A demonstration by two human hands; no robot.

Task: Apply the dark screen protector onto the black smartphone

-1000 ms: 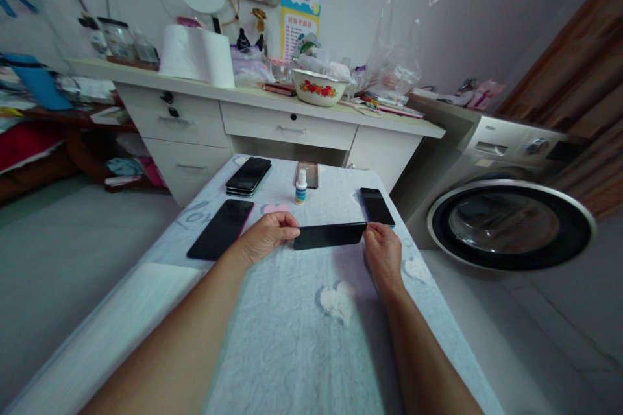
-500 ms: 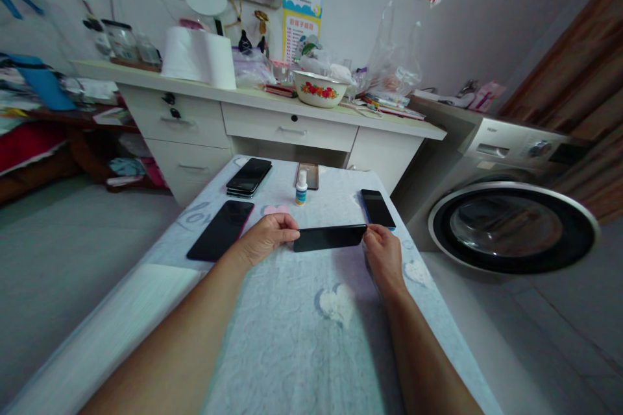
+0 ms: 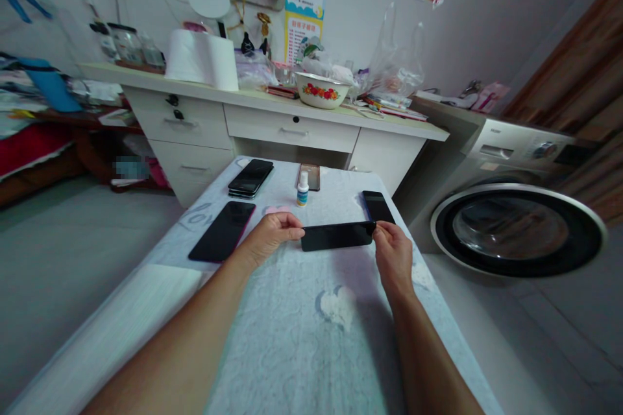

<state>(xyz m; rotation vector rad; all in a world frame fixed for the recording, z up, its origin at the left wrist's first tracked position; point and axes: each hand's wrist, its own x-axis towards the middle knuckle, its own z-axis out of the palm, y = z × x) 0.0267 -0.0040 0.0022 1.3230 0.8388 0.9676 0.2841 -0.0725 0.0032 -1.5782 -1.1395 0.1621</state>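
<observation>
Though slightly aslant, handheld phone (image 3: 337,237) lengthwise left-to-right.

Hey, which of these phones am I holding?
The black phone pinched at its ends by your left hand and right hand; the others lie flat on the table.

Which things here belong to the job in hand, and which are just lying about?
In the job:
- held phone, its ends pinched by the left hand and right hand

Not held, seemingly just lying about:
- phone stack
- pink-edged phone
- phone beyond the right hand
- small bottle
- flowered bowl
- paper roll
</observation>
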